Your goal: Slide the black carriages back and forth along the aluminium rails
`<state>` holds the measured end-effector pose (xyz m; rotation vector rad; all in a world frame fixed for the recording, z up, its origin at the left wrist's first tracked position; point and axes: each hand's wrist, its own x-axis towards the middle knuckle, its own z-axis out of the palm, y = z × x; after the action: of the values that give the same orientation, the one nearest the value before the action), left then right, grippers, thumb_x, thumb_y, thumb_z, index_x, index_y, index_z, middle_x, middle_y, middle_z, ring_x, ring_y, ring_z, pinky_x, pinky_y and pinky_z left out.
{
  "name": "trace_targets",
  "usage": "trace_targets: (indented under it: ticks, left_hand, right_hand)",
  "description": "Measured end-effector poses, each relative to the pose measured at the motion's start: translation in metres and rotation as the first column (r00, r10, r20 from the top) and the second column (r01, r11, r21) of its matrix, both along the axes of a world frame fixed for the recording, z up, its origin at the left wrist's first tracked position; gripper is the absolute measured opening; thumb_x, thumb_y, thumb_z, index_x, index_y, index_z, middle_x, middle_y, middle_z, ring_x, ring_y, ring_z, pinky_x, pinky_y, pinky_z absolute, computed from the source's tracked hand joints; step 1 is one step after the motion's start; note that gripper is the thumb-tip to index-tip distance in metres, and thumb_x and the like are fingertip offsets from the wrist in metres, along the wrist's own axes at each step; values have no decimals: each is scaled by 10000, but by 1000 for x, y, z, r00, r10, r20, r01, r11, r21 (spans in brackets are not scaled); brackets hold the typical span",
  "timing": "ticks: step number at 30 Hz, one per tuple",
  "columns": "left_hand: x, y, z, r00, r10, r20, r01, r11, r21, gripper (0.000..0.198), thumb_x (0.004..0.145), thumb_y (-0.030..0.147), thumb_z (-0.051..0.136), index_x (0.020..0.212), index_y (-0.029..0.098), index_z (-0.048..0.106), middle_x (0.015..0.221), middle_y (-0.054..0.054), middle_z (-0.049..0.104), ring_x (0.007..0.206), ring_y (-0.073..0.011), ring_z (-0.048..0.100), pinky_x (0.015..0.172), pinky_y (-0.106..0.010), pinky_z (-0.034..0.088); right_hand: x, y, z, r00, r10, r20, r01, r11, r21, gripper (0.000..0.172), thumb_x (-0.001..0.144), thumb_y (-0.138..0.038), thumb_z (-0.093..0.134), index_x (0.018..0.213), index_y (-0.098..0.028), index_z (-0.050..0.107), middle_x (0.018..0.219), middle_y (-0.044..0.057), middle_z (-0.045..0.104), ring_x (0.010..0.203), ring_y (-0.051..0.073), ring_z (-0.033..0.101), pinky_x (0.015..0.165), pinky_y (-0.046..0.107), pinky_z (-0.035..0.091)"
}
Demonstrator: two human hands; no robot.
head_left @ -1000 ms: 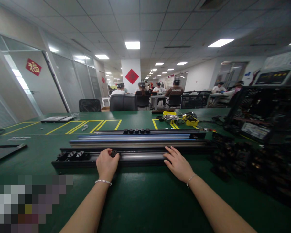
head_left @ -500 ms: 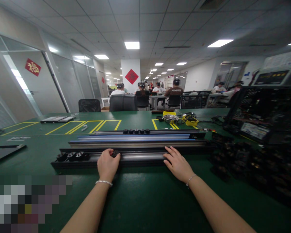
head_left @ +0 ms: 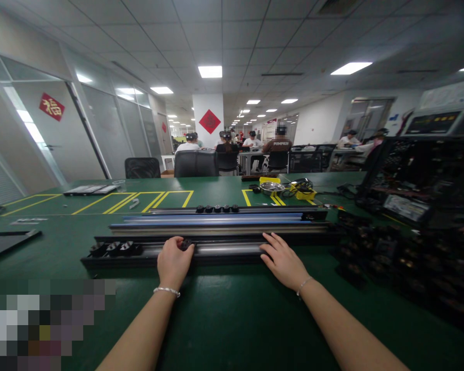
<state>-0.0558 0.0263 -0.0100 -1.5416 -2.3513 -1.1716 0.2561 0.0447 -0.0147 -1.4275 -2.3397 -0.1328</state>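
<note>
A long black rail [head_left: 224, 251] with a silver channel lies across the green table in front of me. My left hand [head_left: 172, 263] is curled over a small black knob-like part [head_left: 185, 243] sitting on the rail. My right hand [head_left: 283, 259] rests flat on the rail's right stretch, fingers spread. Three similar black parts [head_left: 116, 248] sit in the rail near its left end. Behind it lie more rails, blue and silver [head_left: 216, 221], and a dark one carrying a row of black parts [head_left: 217, 208].
A pile of black parts [head_left: 402, 263] and a dark rack [head_left: 417, 180] crowd the right side. A metal bowl [head_left: 272, 187], yellow items and cables sit farther back. Black chairs [head_left: 195, 163] and several seated people are beyond the table. A flat black plate [head_left: 7, 241] lies left.
My left hand has slid slightly to the right along the rail with the black part. My right hand has stayed in place.
</note>
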Motion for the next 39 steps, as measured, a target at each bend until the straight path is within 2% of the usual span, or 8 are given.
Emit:
trace_targets:
  ticks: [30, 39]
  left_hand:
    - [6, 0, -1, 998, -51, 27, 52, 998, -20, 359, 684, 445, 568, 939, 193, 554, 919, -50, 622, 852, -196, 594, 747, -299, 448]
    - [10, -1, 1, 997, -70, -20, 69, 997, -35, 359, 698, 446, 547, 952, 192, 547, 929, -54, 617, 849, -196, 596, 763, -298, 436]
  right_hand:
    - [0, 0, 1, 1000, 6, -5, -6, 1000, -14, 357, 859, -407, 341, 1081, -247, 572, 1386, 27, 352, 1304, 221, 202, 1009, 422, 312]
    - [0, 0, 1, 1000, 2, -10, -2, 1000, -26, 352, 859, -404, 346, 1084, -251, 569, 1392, 23, 343, 1306, 218, 198, 1018, 417, 297]
